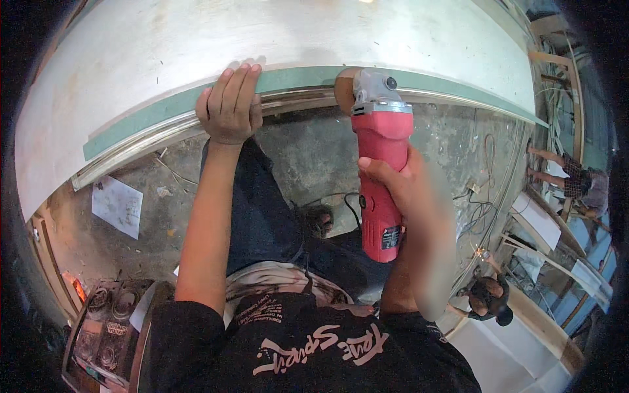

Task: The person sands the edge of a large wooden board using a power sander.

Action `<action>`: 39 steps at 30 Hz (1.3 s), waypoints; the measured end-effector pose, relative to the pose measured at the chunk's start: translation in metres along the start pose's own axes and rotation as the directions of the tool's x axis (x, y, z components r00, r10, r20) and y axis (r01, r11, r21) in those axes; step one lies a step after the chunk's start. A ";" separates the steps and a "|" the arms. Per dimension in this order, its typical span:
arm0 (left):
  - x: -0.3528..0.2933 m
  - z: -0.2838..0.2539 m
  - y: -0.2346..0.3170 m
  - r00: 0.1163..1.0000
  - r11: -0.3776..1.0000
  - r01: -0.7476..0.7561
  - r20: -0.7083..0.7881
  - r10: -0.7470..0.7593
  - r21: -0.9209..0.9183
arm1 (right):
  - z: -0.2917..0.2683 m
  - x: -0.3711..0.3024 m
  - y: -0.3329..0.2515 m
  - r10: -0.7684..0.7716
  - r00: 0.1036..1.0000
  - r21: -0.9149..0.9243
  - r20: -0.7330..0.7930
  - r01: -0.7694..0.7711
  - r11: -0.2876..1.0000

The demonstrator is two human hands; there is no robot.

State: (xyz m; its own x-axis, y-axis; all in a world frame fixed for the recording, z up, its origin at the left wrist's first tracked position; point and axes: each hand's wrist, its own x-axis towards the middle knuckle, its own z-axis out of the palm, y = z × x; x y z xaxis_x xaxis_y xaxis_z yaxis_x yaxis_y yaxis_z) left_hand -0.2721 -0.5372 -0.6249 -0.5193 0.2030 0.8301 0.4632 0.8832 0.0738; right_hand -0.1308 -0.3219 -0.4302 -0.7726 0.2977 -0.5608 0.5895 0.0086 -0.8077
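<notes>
A red angle grinder (383, 141) with a silver metal head is in my right hand (401, 183), which is wrapped round its body. Its brownish disc (344, 92) meets the edge of a long green strip (295, 77), though the exact contact is partly hidden by the grinder head. That strip runs along the near edge of a large white board (262, 33). My left hand (230, 105) lies over the strip to the left of the grinder, fingers stretched onto the board.
A printed sheet (118, 206) lies on the concrete floor (308, 147) at left. Dark speaker-like equipment (108, 334) stands at lower left. Cables (481, 209) cross the floor at right. Another person (488, 298) works near sparks there, and a second person (583, 187) is farther right among boards.
</notes>
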 end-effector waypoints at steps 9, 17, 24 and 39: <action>0.000 0.003 -0.003 1.000 1.000 0.003 -0.015 -0.003 -0.006 | -0.008 -0.007 0.004 -0.040 0.997 -0.058 -0.067 0.036 0.998; 0.024 -0.026 0.002 0.979 0.972 0.100 0.198 -0.058 -0.211 | -0.063 -0.046 0.042 -0.108 0.930 0.099 -0.351 0.152 0.983; 0.051 -0.072 -0.032 0.899 0.930 0.308 0.380 -0.216 -0.199 | -0.100 -0.066 0.065 -0.140 0.854 0.177 -0.501 0.259 0.950; 0.048 -0.110 -0.261 0.807 0.919 0.337 0.438 -0.395 0.205 | -0.101 -0.077 0.062 -0.180 0.873 0.256 -0.454 0.321 0.912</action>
State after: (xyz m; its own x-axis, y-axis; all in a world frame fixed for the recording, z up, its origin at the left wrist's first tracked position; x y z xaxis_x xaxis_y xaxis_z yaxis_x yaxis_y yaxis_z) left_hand -0.3386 -0.8042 -0.5440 -0.9170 0.0008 0.3988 0.1028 0.9667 0.2345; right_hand -0.0110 -0.2483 -0.4187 -0.6733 0.6916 -0.2613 0.2292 -0.1408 -0.9631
